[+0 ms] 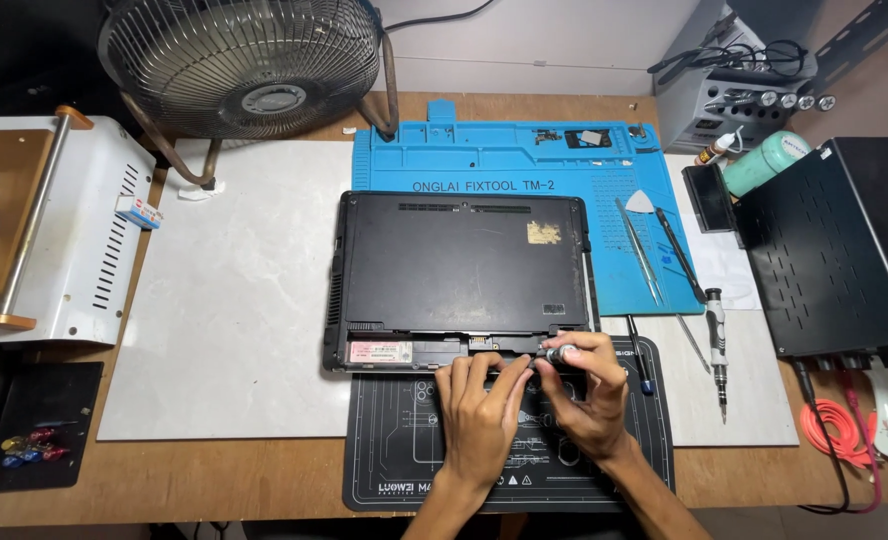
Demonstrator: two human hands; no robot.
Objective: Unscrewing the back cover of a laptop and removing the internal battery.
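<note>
While the laptop (459,275) sits flipped bottom-up on the bench, its back cover looks fully on, so I'd say this is early going: the long battery bay along the near edge is open and empty, but nothing else looks taken apart, and I can't spot any loose screws beside it. Both hands are crowded at that near edge, right over the bay.

The right hand (584,395) is curled tight around a small screwdriver (561,352), fingers closed on the silvery handle, tip pointing down toward the laptop's edge just ahead of the knuckles. Can't tell if the bit is actually seated in a screw, it's too small.

The left hand (479,410) is lying mostly flat, fingers loosely bent and reaching forward, fingertips resting at the laptop's rim right beside the driver. It doesn't seem to hold anything, more like steadying.

Both wrists come in from below over the black work mat (389,440). Off to the right of the right hand lies a bigger driver (717,345), well apart, plus tweezers (639,250) and pry tools on the blue mat (524,165) beyond the laptop.
</note>
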